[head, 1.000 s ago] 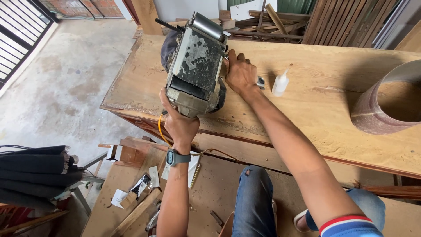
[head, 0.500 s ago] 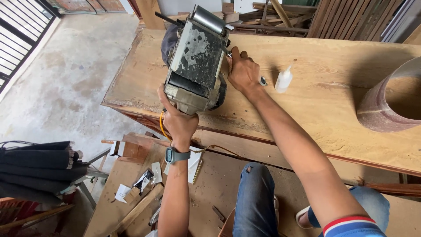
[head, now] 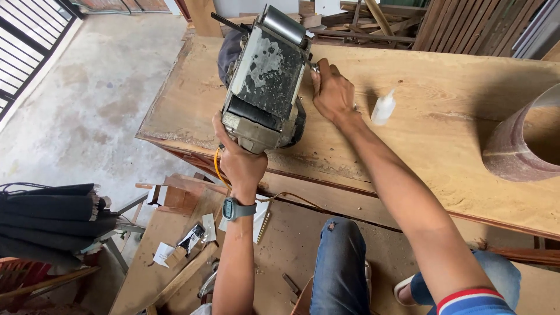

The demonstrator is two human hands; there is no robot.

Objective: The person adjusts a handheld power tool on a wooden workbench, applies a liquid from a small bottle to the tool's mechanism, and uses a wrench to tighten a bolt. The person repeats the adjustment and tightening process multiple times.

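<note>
The left hand (head: 239,163) is clamped on the near end of an upturned belt sander (head: 265,81). The right hand (head: 332,93) closes on its far side, on the wooden workbench (head: 443,116).

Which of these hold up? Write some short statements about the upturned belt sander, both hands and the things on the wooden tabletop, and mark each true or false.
1. The left hand grips the near end of the grey upturned belt sander. True.
2. The right hand rests on the small white squeeze bottle. False: it is at the sander's side, apart from the bottle.
3. The wide reddish-brown sanding belt loop lies on the wooden tabletop. True.
4. The left wrist is bare. False: it wears a dark wristwatch.
</note>
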